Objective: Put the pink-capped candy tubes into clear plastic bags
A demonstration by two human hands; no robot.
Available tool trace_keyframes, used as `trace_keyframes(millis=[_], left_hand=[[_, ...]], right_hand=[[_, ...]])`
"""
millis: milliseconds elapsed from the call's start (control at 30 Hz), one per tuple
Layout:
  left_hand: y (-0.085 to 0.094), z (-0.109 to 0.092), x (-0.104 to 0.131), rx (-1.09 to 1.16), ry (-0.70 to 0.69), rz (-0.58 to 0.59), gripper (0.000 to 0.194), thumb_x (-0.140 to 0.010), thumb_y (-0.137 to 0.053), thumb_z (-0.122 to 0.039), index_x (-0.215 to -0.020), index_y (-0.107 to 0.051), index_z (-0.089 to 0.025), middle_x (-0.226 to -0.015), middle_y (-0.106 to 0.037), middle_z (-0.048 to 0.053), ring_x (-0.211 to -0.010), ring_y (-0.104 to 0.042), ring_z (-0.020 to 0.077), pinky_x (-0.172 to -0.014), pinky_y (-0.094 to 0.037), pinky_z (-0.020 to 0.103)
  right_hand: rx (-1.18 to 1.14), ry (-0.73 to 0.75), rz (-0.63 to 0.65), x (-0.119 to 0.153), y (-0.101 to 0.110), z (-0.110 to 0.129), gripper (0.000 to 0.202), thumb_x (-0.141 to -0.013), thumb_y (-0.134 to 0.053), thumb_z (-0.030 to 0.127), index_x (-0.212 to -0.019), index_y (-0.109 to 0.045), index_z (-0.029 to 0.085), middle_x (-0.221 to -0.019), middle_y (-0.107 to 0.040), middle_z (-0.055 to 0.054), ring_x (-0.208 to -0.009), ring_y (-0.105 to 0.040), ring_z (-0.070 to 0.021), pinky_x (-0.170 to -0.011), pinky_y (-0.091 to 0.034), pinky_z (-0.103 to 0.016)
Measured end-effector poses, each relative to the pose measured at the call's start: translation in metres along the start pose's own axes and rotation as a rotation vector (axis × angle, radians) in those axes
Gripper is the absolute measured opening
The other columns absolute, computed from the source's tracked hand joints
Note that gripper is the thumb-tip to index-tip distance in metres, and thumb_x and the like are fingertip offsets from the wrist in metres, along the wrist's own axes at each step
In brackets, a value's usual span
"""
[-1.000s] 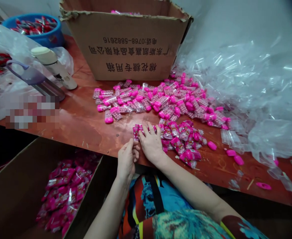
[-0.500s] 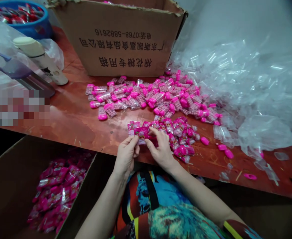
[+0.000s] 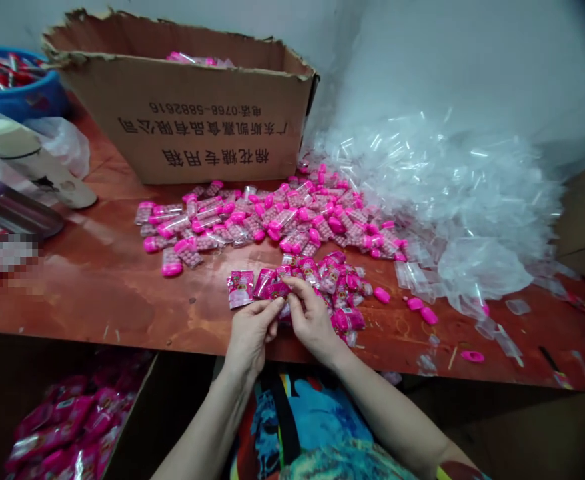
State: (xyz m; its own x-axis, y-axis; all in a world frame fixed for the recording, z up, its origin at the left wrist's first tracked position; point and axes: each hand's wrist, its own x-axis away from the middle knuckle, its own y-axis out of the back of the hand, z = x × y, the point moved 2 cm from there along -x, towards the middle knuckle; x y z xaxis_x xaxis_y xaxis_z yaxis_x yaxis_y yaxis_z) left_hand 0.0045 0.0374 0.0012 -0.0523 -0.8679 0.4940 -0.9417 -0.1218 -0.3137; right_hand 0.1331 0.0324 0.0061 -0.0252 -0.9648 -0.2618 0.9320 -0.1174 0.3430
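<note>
My left hand (image 3: 246, 337) and my right hand (image 3: 315, 327) meet at the table's near edge, fingertips pinched around a small pink printed packet (image 3: 276, 289), mostly hidden by the fingers. A flat pink packet (image 3: 241, 288) lies just left of it. Behind and right of my right hand is a heap of filled pink packets (image 3: 348, 320). Farther back spreads a pile of clear bottles with pink caps (image 3: 285, 220), full of small pale balls.
A cardboard box (image 3: 187, 127) stands behind the bottles. Clear plastic sleeves (image 3: 452, 180) are heaped at right. Loose pink caps (image 3: 428, 315) lie near them. At left are a cream-lidded bottle (image 3: 57, 177) and a blue basin (image 3: 42, 100). Below left, an open box holds pink packets (image 3: 67, 427).
The view has shifted, so the table things appear farther left and lower. The packet between my hands, spread flat before, is now mostly covered by my fingers, which are closer together.
</note>
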Motion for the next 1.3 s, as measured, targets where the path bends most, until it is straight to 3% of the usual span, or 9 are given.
trace_keyframes(millis=[133,333,500,667,767,900,1067,1167,1300], left_hand=[[-0.006,-0.004,-0.001,0.027,0.036,0.050,0.033,-0.067,-0.083,-0.040,-0.060,-0.062,-0.015,-0.041,-0.046,-0.003,-0.039,-0.033,0.0059,-0.039,-0.019,0.019],[0.000,-0.020,-0.002,0.072,0.035,0.071,0.028,-0.070,-0.080,-0.034,-0.061,-0.062,-0.016,-0.042,-0.045,-0.003,-0.040,-0.032,0.0064,-0.039,-0.020,0.019],[0.010,-0.023,-0.005,0.153,0.000,-0.028,0.022,-0.065,-0.084,-0.027,-0.064,-0.066,-0.013,-0.048,-0.048,-0.002,-0.044,-0.036,0.0068,-0.038,-0.022,0.018],[0.005,-0.017,-0.004,0.184,0.045,-0.071,0.024,-0.064,-0.085,-0.027,-0.067,-0.066,-0.013,-0.051,-0.049,-0.003,-0.043,-0.037,0.0058,-0.038,-0.022,0.017],[0.004,-0.015,-0.003,0.186,0.067,-0.059,0.026,-0.064,-0.085,-0.028,-0.067,-0.064,-0.013,-0.050,-0.049,-0.004,-0.044,-0.037,0.0056,-0.038,-0.023,0.016],[0.010,-0.016,-0.003,0.224,0.066,-0.050,0.032,-0.063,-0.087,-0.030,-0.065,-0.060,-0.013,-0.053,-0.049,-0.004,-0.044,-0.037,0.0049,-0.037,-0.023,0.016],[0.013,-0.020,-0.002,0.320,0.044,-0.056,0.035,-0.062,-0.089,-0.028,-0.063,-0.057,-0.015,-0.055,-0.048,-0.005,-0.045,-0.037,0.0042,-0.036,-0.024,0.017],[0.013,-0.024,0.000,0.380,0.043,-0.079,0.037,-0.060,-0.090,-0.026,-0.062,-0.054,-0.015,-0.054,-0.045,-0.007,-0.044,-0.037,0.0036,-0.036,-0.024,0.016],[0.016,-0.027,0.000,0.448,0.044,-0.095,0.035,-0.061,-0.090,-0.022,-0.066,-0.056,-0.015,-0.057,-0.048,-0.008,-0.043,-0.036,0.0026,-0.035,-0.025,0.016]], right_hand=[[0.184,0.164,0.046,-0.006,0.010,0.006,0.040,-0.096,-0.045,0.015,-0.129,-0.058,0.032,-0.115,-0.071,-0.006,-0.105,-0.066,-0.0275,-0.094,-0.051,-0.047],[0.266,0.203,0.219,-0.047,0.038,-0.002,0.029,-0.098,-0.048,0.022,-0.119,-0.067,0.024,-0.105,-0.075,-0.005,-0.094,-0.070,-0.0219,-0.087,-0.054,-0.037],[0.598,0.067,0.018,-0.112,0.069,-0.031,0.033,-0.099,-0.042,0.023,-0.118,-0.067,0.016,-0.116,-0.072,-0.013,-0.108,-0.066,-0.0248,-0.096,-0.049,-0.039],[1.075,-0.048,0.217,-0.134,0.052,-0.035,0.036,-0.102,-0.040,0.026,-0.131,-0.058,0.017,-0.114,-0.070,-0.014,-0.101,-0.066,-0.0264,-0.087,-0.048,-0.037],[1.127,0.022,0.290,-0.132,0.042,-0.032,0.036,-0.098,-0.042,0.014,-0.128,-0.062,0.021,-0.122,-0.063,-0.015,-0.109,-0.061,-0.0274,-0.094,-0.043,-0.041],[1.160,0.079,0.313,-0.134,0.048,-0.033,0.029,-0.099,-0.043,0.018,-0.113,-0.068,0.016,-0.123,-0.060,-0.018,-0.117,-0.053,-0.0326,-0.097,-0.039,-0.047],[0.673,0.126,0.220,-0.125,0.063,-0.024,0.012,-0.091,-0.058,0.022,-0.099,-0.063,0.015,-0.106,-0.067,-0.011,-0.101,-0.059,-0.0260,-0.091,-0.044,-0.042],[0.100,-0.100,0.176,-0.104,0.061,-0.016,0.016,-0.086,-0.065,0.031,-0.091,-0.057,0.019,-0.084,-0.065,-0.002,-0.076,-0.062,-0.0178,-0.072,-0.049,-0.033],[-0.497,-0.379,0.213,-0.068,0.043,-0.003,0.023,-0.082,-0.069,0.037,-0.091,-0.054,0.022,-0.076,-0.064,0.003,-0.068,-0.063,-0.0155,-0.064,-0.053,-0.031]])
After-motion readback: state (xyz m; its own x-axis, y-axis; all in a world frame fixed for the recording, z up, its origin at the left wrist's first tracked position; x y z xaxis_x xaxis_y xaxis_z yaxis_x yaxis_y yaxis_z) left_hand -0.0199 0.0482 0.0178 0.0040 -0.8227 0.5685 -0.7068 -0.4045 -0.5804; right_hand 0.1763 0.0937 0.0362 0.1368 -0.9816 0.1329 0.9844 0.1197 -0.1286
